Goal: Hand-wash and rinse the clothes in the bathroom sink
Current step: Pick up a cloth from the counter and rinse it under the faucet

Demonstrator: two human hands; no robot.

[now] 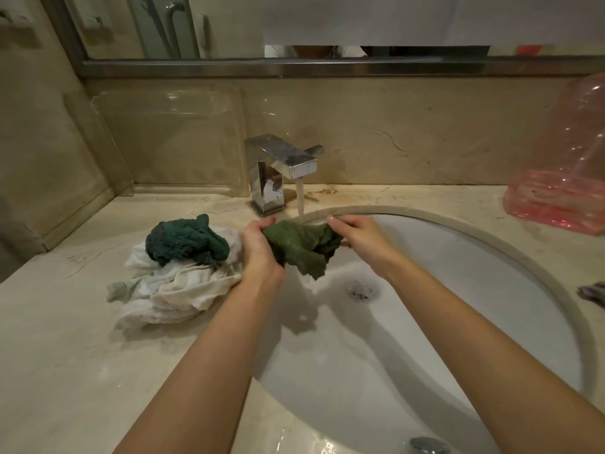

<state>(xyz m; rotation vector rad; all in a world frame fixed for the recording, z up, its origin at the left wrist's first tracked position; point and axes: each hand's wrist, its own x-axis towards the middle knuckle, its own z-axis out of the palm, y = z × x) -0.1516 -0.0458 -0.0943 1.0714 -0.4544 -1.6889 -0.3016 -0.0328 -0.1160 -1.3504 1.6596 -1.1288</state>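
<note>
Head view is showing us holding a small olive-green terry cloth [299,247] at the middle of the frame, just under the stream of water [300,199] that is running from the square chrome faucet [281,165]. Our left hand [258,242] is gripping the cloth's left end with curled fingers, and our right hand [355,232] is pinching its right end, so the fabric is hanging bunched between them over the white oval basin [458,290], above and left of the drain [361,288].

We are judging this as the rinsing step, and to do it well we are wanting the cloth spread wider, so the water is reaching the folds rather than only the top edge. We are keeping both ends held firmly, working the fabric against itself, then squeezing it low over the basin so drips are staying off the pale marble bench [82,339].

At centre left of the frame, a dark teal fluffy cloth [186,240] is lying on top of a crumpled white garment [173,290] on the bench; whether those are washed we cannot tell. A pink translucent plastic bag [563,178] is sitting at the right edge.
</note>
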